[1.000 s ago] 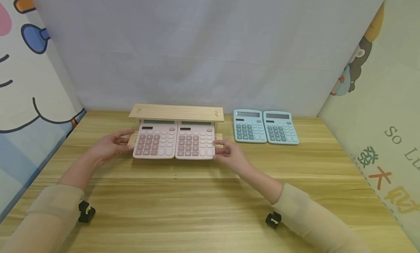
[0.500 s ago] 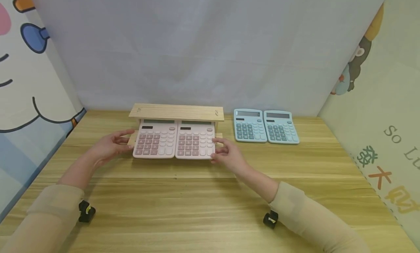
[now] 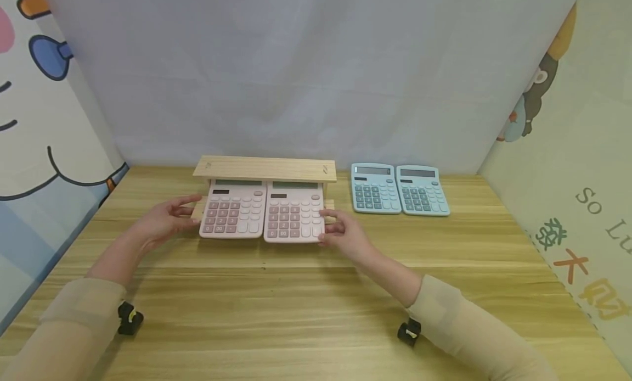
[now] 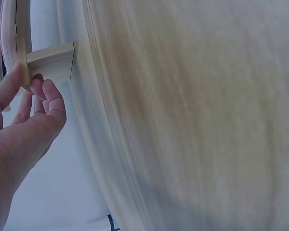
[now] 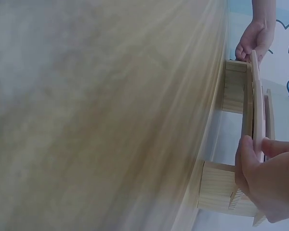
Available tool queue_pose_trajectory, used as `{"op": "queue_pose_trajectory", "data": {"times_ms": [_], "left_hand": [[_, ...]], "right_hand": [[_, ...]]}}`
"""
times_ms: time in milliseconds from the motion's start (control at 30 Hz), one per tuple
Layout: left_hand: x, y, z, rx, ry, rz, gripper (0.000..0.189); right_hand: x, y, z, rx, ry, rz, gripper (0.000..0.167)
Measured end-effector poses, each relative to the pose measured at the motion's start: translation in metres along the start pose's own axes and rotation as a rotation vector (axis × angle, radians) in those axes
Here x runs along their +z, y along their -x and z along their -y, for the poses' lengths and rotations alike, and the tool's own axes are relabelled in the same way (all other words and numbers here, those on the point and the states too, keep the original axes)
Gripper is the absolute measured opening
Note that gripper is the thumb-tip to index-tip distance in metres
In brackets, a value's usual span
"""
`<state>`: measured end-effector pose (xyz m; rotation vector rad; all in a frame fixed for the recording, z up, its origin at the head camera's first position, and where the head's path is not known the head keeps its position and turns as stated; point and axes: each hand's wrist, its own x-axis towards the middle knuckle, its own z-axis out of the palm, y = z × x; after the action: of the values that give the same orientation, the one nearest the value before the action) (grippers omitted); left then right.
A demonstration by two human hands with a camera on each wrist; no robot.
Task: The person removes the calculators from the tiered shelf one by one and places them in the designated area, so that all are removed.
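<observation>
The two pink calculators lie face up, side by side, on the lower shelf of the pale wooden stand (image 3: 266, 169), which raises them off the worktop (image 3: 266, 320). The left pink calculator (image 3: 232, 211) and right pink calculator (image 3: 294, 213) have white cases, with dusky pink number keys and whitish keys to their right; the stand's upper board covers part of both displays. A narrow seam runs between them, and the right one reaches slightly nearer you. Your hands are well apart: your left hand (image 3: 164, 222) pinches the stand's left end, while your right hand (image 3: 346, 239) grips the right calculator's outer edge; whether it also holds the shelf, you cannot tell. In front of the stand, a broad stretch of worktop runs between your forearms. The grey backdrop (image 3: 316, 84) rises close behind the stand. To its right, past a modest gap, two blue calculators (image 3: 376, 189) lie near the back edge; more worktop extends beyond them to the printed right wall (image 3: 568, 172).
</observation>
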<state>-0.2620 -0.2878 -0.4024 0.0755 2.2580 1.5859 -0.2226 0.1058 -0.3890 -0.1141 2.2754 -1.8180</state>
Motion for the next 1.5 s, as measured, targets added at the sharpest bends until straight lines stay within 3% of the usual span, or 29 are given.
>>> {"op": "queue_pose_trajectory", "data": {"times_ms": [400,800,1500], "left_hand": [[0.000,-0.002,0.000,-0.017,-0.012,-0.010,0.077],[0.000,0.001,-0.002,-0.027,-0.018,-0.019,0.080],[0.000,0.000,-0.001,0.001,-0.008,-0.016,0.078]], "right_hand": [[0.002,0.006,-0.001,0.007,-0.138,0.019,0.059],[0.001,0.007,-0.003,0.044,-0.148,0.028,0.063],[-0.006,0.017,-0.008,0.040,-0.248,0.171,0.072]]}}
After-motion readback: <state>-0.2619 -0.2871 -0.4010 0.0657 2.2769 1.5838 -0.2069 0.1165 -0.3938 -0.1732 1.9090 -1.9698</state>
